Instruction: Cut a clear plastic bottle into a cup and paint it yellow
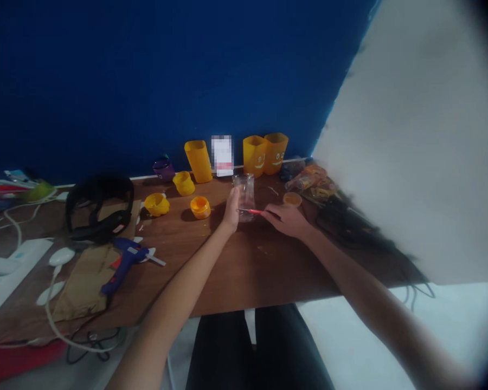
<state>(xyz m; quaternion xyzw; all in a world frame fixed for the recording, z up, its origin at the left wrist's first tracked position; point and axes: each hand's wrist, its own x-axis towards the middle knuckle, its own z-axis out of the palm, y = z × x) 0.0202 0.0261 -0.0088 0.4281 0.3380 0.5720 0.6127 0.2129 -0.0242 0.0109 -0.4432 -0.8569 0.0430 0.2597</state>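
Observation:
A clear plastic container, like a cut bottle, stands upright in the middle of the table, with my left hand closed around its left side. In my right hand is a slim paintbrush with a red handle. Its thin tip points left and reaches the lower part of the container, close to my left fingers; whether it touches is hard to tell. An open jar of orange-yellow paint sits to the left of my left hand. Just beyond my right hand lies a round orange lid.
Yellow containers, some with smiling faces, stand along the blue wall near a propped phone. Two small yellow cups and a purple cup are left. A blue glue gun, black headset and power strip lie further left.

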